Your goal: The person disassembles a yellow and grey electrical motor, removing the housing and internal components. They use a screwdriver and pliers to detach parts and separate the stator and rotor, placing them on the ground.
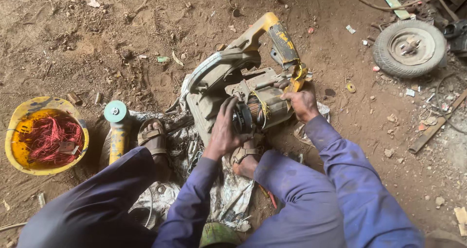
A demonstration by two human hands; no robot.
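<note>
A dismantled power saw with a grey guard and yellow handle lies on the dirt ground in front of me. Its exposed motor, with copper windings, sits in the middle. My left hand grips the dark round end of the motor. On the motor's right side, my right hand holds the housing next to yellow wires. My sandalled feet rest on a crumpled silvery sheet below the saw.
A yellow bowl filled with red wire stands at the left. A yellow angle grinder lies beside my left foot. A small wheel and a wooden strip lie at the right. Scraps litter the ground.
</note>
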